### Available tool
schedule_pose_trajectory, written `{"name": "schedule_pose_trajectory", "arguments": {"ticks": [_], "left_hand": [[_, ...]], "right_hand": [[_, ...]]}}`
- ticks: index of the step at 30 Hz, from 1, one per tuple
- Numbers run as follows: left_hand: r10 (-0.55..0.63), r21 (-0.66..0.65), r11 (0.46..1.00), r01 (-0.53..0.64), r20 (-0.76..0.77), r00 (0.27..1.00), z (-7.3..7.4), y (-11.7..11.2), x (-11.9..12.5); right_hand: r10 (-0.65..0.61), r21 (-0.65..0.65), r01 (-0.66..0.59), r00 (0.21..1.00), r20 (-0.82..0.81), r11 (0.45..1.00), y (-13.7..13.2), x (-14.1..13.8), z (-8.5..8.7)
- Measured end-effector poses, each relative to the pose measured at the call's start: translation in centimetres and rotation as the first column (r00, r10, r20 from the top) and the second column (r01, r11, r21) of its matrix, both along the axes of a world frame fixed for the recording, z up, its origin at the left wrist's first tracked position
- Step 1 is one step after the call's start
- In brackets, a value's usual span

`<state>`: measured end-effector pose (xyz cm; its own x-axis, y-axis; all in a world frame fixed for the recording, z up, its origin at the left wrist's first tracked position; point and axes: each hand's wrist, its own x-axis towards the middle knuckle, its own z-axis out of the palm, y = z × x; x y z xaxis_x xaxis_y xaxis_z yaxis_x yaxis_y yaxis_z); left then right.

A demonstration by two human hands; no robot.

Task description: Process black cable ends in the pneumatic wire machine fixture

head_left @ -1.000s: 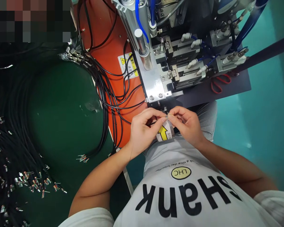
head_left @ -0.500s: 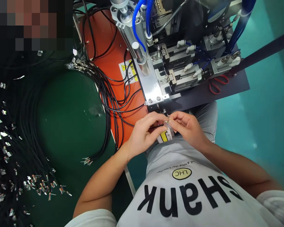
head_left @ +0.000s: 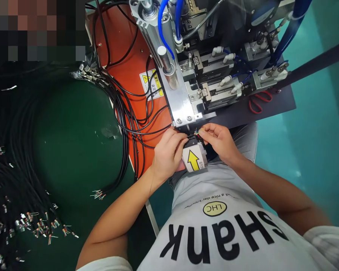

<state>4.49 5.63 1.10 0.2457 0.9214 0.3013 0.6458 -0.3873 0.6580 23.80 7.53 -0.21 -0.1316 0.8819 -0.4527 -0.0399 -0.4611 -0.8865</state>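
My left hand (head_left: 169, 152) is closed, its thumb and fingertips pinching a thin black cable just short of its end. Past the fingertips the cable's fine coloured wires (head_left: 197, 132) fan out. My right hand (head_left: 219, 140) pinches at these wire ends with thumb and forefinger; the exact tips are hidden. Both hands are just above a small machine block with a yellow arrow label (head_left: 193, 160), at the front edge of the metal machine (head_left: 183, 109).
A bundle of black cables (head_left: 125, 150) crosses the orange plate (head_left: 121, 41) on the left. Many more cable ends (head_left: 39, 224) lie on the dark green table (head_left: 73, 150). Red-handled scissors (head_left: 260, 101) lie on the machine's dark base. Blue air hoses (head_left: 288, 34) rise behind.
My hands have moved slightly up and apart towards the machine. The coloured wires and the arrow label, mostly covered before, now show between them.
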Motion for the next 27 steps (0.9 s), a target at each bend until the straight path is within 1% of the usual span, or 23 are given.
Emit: {"name": "schedule_pose_trajectory", "arguments": {"ticks": [5,10,15,22,27], "left_hand": [[-0.089,-0.033,0.995,0.09,0.009,0.996,-0.22,-0.1,-0.44],[-0.133,-0.044,0.99,0.132,-0.011,0.991,-0.41,0.01,-0.69],[-0.146,-0.05,0.988,0.144,-0.04,0.988,-0.38,0.18,-0.57],[-0.133,0.006,0.991,0.135,-0.099,0.986,-0.78,0.05,-0.43],[-0.122,0.019,0.992,0.126,-0.155,0.98,-0.97,-0.02,-0.42]], "right_hand": [[0.011,-0.002,-0.011,1.0,0.009,1.0,0.1,0.02,-0.02],[0.008,0.013,-0.008,1.0,0.02,1.0,0.28,-0.12,-0.06],[0.012,0.023,-0.013,0.999,0.03,1.0,0.44,-0.06,-0.21],[0.017,0.035,-0.018,0.999,0.043,0.999,0.38,0.0,-0.25],[0.018,0.077,-0.021,0.999,0.044,0.997,0.15,0.05,-0.79]]}}
